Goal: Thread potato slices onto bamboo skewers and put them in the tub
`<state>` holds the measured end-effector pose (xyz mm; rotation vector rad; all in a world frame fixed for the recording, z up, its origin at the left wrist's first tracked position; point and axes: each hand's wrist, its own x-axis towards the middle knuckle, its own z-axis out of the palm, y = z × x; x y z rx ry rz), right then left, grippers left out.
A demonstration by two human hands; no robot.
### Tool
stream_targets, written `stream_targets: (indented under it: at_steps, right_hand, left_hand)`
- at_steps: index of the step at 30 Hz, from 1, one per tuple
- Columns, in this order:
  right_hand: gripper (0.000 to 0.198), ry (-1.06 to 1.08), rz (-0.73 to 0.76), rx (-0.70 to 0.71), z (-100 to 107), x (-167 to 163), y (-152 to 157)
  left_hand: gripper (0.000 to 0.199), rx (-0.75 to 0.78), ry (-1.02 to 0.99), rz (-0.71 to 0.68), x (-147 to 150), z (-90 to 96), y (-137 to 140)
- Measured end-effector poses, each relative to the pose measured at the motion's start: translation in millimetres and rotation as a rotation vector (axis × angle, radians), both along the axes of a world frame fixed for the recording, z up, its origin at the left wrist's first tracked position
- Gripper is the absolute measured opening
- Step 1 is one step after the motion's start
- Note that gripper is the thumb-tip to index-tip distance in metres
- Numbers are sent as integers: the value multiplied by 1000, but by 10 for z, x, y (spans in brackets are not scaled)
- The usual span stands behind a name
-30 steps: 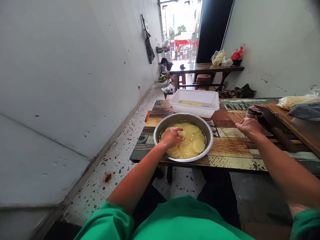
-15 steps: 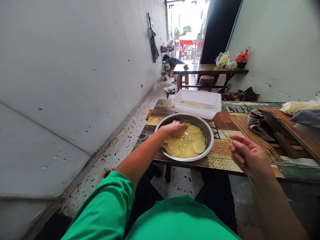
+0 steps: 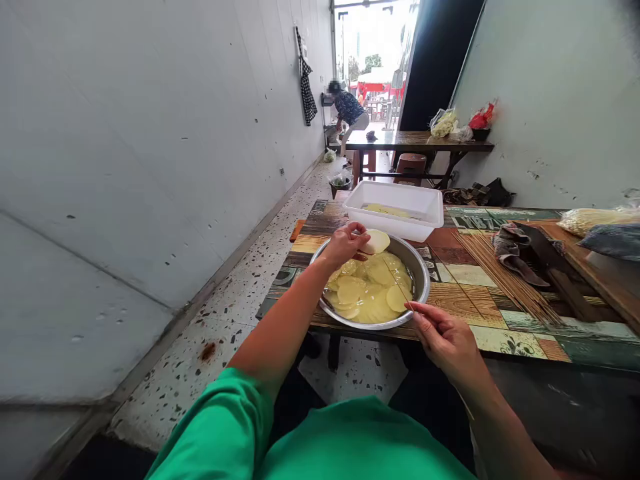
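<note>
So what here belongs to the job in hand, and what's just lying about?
Job: pale slice in left hand, thin stick in right hand, metal bowl, loose sticks, probably white tub.

Seemingly just about: crumpled cloth, hanging checked cloth, red bag.

the left hand [image 3: 345, 244] is covering one edge of the pale slice [image 3: 377, 242] and part of the basin's rim [image 3: 426, 287]; the right hand [image 3: 447, 340] is hiding the middle of the skewer [image 3: 397, 283], whose tip is looking too thin to place against the slice! the table's right end [image 3: 600, 350] is running out of view, taking a bag [image 3: 595, 220] with it, and a co-worker [image 3: 353, 110] is showing a blurred head.
</note>
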<state>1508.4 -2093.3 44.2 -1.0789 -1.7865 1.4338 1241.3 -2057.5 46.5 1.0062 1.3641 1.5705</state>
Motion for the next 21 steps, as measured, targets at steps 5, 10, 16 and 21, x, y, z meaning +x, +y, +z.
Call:
stream_targets:
  at_steps: [5, 10, 16, 21]
  right_hand:
    - [51, -86, -48, 162, -34, -69, 3]
    - [41, -86, -59, 228, -19, -105, 5]
    - [41, -60, -52, 179, -4, -132, -6]
    - [44, -43, -28, 111, -4, -148, -1]
  left_hand:
    - [32, 41, -150, 30, 148, 52, -111]
    - [39, 100, -196, 80, 173, 27, -127]
    - [43, 167, -191, 108, 178, 29, -119]
    - [42, 188, -153, 125, 172, 24, -121]
